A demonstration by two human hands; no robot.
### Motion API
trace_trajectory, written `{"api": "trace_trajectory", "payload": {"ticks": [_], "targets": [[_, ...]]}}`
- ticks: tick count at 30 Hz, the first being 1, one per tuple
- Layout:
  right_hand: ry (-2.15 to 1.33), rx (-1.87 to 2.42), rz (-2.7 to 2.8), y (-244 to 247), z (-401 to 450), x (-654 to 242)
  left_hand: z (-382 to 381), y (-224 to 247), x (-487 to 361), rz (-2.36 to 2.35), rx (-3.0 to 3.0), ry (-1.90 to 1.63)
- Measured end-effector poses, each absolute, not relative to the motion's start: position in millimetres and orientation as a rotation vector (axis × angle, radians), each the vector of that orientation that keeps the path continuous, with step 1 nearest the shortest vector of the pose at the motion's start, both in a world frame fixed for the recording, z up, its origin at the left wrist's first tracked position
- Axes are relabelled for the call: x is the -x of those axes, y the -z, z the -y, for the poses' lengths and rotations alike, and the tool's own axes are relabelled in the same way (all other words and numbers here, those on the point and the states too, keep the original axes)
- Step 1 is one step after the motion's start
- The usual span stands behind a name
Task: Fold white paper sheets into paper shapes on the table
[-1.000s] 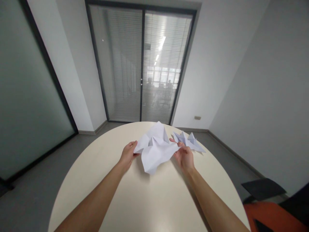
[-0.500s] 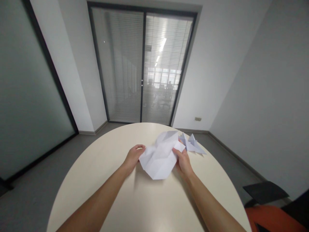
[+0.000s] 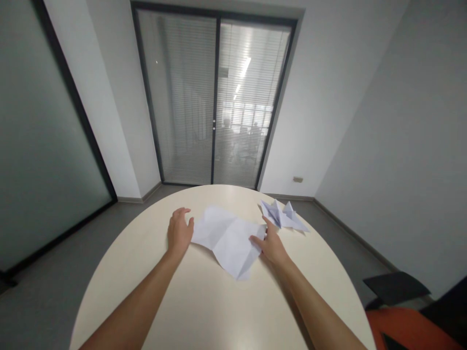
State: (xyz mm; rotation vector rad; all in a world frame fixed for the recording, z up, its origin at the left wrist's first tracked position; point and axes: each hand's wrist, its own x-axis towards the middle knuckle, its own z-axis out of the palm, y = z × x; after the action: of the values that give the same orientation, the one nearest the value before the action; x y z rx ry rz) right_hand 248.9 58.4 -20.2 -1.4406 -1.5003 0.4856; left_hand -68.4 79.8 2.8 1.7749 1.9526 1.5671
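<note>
A creased white sheet of paper (image 3: 229,238) lies partly unfolded on the table, with fold lines across it and its near corner pointing toward me. At its left edge is my left hand (image 3: 178,234), thumb and fingers apart; whether it touches the sheet I cannot tell. My right hand (image 3: 273,245) grips the sheet's right edge, thumb on top and the index finger stretched forward. The fingers beneath that edge are mostly hidden. Just beyond the right hand sit folded white paper shapes (image 3: 290,217) with pointed tips.
The round cream table (image 3: 215,316) carries all the paper. A chair with an orange seat (image 3: 408,330) and a dark armrest (image 3: 397,286) stands at the lower right. Beyond the table is a glass door (image 3: 215,97) with blinds.
The sheet has come down from between both hands, spreading flatter on the table. My left hand has let go and shifted left, its fingers opening. My right hand keeps hold of the right edge.
</note>
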Motion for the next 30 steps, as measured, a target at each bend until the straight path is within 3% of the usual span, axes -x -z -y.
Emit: {"api": "trace_trajectory", "payload": {"ticks": [7, 12, 17, 22, 26, 30], "targets": [[0.393, 1.856, 1.737, -14, -49, -272, -29, 6, -3, -1.675, -2.323, -0.76], [0.371, 2.073, 1.752, -4, -54, -293, -26, 13, 2, -1.557, -2.349, -0.481], [0.298, 1.99, 1.726, -8, -60, -297, -35, 10, 3, -1.542, -2.338, -0.81], [0.256, 1.494, 1.785, -21, -57, -277, -47, 10, -6, -1.357, -1.801, -1.262], [0.052, 1.219, 1.784, -22, -48, -252, -59, 7, -5, -1.177, -1.251, -1.369], [-0.296, 1.117, 1.745, -15, -42, -235, -66, 5, 1, -1.109, -1.123, -1.465]]}}
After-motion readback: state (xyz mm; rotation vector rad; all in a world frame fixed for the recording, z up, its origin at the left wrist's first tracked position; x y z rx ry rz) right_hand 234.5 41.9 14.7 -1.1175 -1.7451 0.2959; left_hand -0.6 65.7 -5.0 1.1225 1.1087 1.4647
